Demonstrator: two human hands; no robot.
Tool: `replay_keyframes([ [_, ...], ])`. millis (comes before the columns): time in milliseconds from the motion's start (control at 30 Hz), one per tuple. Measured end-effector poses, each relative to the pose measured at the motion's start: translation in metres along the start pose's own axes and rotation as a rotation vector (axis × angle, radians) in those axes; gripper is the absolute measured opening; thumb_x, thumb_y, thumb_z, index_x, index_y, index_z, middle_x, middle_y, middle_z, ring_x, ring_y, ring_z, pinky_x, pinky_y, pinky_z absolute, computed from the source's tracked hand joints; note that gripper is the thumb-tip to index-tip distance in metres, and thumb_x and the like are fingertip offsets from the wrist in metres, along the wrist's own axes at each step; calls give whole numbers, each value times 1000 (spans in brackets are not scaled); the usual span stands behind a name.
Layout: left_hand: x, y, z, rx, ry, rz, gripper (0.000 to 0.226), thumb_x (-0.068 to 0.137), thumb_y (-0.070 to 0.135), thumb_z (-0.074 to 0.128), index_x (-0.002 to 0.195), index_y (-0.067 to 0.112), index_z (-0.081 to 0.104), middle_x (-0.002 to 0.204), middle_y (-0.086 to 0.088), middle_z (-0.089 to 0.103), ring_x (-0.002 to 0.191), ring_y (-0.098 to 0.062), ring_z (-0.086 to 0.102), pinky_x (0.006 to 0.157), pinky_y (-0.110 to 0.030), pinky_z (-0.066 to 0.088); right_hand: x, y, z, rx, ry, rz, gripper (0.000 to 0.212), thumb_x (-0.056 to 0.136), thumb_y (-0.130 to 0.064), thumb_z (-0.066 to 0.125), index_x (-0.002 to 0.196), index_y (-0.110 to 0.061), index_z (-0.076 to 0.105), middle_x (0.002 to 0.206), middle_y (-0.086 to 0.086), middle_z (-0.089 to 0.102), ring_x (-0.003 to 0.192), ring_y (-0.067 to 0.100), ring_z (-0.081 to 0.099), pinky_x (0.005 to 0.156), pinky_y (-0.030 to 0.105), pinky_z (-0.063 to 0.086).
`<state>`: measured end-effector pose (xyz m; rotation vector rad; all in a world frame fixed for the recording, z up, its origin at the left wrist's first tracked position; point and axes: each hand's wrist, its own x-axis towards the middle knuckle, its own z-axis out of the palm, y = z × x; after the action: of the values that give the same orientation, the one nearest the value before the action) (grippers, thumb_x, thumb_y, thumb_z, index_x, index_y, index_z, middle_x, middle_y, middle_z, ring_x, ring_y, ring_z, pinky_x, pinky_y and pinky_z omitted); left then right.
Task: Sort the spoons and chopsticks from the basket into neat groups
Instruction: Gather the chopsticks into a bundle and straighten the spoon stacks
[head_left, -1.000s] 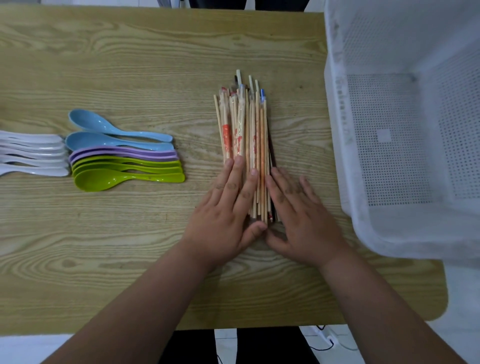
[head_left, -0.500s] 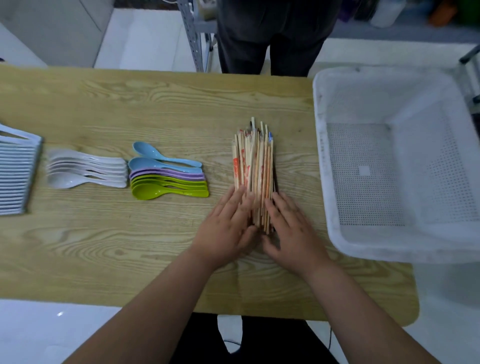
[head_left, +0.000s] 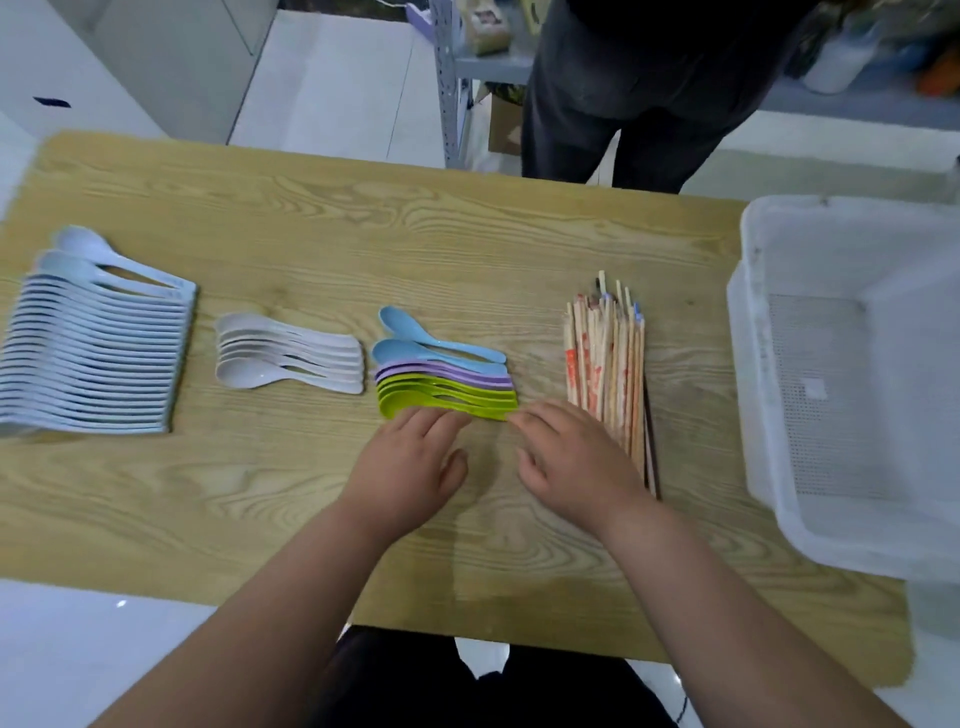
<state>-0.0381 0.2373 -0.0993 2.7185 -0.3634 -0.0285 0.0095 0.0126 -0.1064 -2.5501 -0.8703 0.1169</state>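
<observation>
Here both hands (head_left: 410, 467) (head_left: 571, 462) lie released beside bundled, red-printed chopsticks (head_left: 605, 364) and nested spoons (head_left: 447, 379).

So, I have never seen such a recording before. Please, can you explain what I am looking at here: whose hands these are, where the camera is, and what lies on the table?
There is no machine here: a person works with bare hands, and one wide camera on their head looks down. The left hand and right hand are open and hold nothing; their fingertips are at the green spoons. On the wooden table lie, from left to right, a long row of pale spoons, a small group of white spoons, the coloured spoons in blue, purple and green, and a bundle of chopsticks. The white basket on the right looks empty. Someone else stands beyond the table.
</observation>
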Motion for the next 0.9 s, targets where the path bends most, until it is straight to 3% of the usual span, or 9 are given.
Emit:
replay_keyframes([
  [133, 15, -57, -21, 62, 29, 8, 50, 82, 29, 55, 124, 3, 65, 110, -16, 67, 100, -39, 63, 90, -46, 52, 38, -23, 21, -45, 41, 46, 36, 76, -13, 70, 111, -5, 69, 113, 12, 66, 113, 33, 61, 102, 44, 49],
  [200, 26, -78, -26, 92, 21, 18, 65, 79, 36, 62, 133, 0, 59, 124, -22, 61, 114, -44, 59, 100, -51, 48, 56, -29, 32, -75, 24, 77, 44, 76, -20, 73, 116, -5, 67, 123, 14, 63, 124, 36, 56, 108, 45, 44],
  [333, 57, -106, -28, 134, -176, 19, 115, 71, 66, 75, 158, 8, 25, 161, -28, 22, 149, -47, 20, 120, -57, 23, 81, -28, 47, -102, -99, 207, 69, 76, -43, 78, 133, -10, 58, 153, 16, 42, 147, 37, 31, 119, 53, 29],
  [433, 80, -120, -16, 198, -338, 26, 117, 72, 75, 64, 161, 21, 10, 167, -20, -1, 153, -42, -1, 124, -52, 8, 89, -22, 56, -104, -155, 207, 66, 79, -47, 76, 131, -12, 57, 157, 14, 38, 149, 36, 27, 119, 54, 26],
  [533, 83, -126, -8, 195, -347, 103, 95, 77, 67, 65, 153, 16, 37, 164, -21, 16, 150, -46, 13, 122, -52, 19, 89, -20, 65, -101, -115, 201, 57, 82, -47, 75, 125, -12, 62, 153, 11, 46, 146, 32, 35, 115, 58, 30],
  [633, 72, -130, -1, 106, -193, 190, 72, 74, 50, 80, 130, 7, 63, 148, -28, 44, 129, -53, 43, 111, -54, 39, 85, -14, 72, -134, 7, 134, 50, 85, -50, 69, 117, -12, 68, 144, 11, 55, 136, 33, 49, 111, 57, 36],
  [700, 66, -133, 3, 46, -109, 193, 66, 70, 43, 86, 123, 7, 68, 141, -25, 53, 119, -52, 49, 105, -54, 44, 81, -10, 76, -144, 90, 53, 48, 86, -50, 69, 113, -11, 71, 139, 15, 59, 129, 36, 55, 108, 55, 39],
  [800, 63, -133, 7, 0, -42, 197, 68, 67, 41, 89, 120, 4, 65, 137, -23, 56, 119, -49, 50, 107, -52, 41, 78, -7, 81, -152, 165, 7, 43, 89, -50, 70, 115, -16, 66, 135, 19, 61, 123, 40, 58, 104, 54, 42],
  [900, 63, -131, 9, -7, 5, 226, 55, 70, 40, 88, 101, 1, 62, 133, -22, 58, 119, -48, 50, 107, -51, 39, 76, -5, 82, -193, 181, 25, 42, 88, -51, 71, 110, -15, 72, 128, 17, 64, 115, 40, 61, 96, 51, 47],
])
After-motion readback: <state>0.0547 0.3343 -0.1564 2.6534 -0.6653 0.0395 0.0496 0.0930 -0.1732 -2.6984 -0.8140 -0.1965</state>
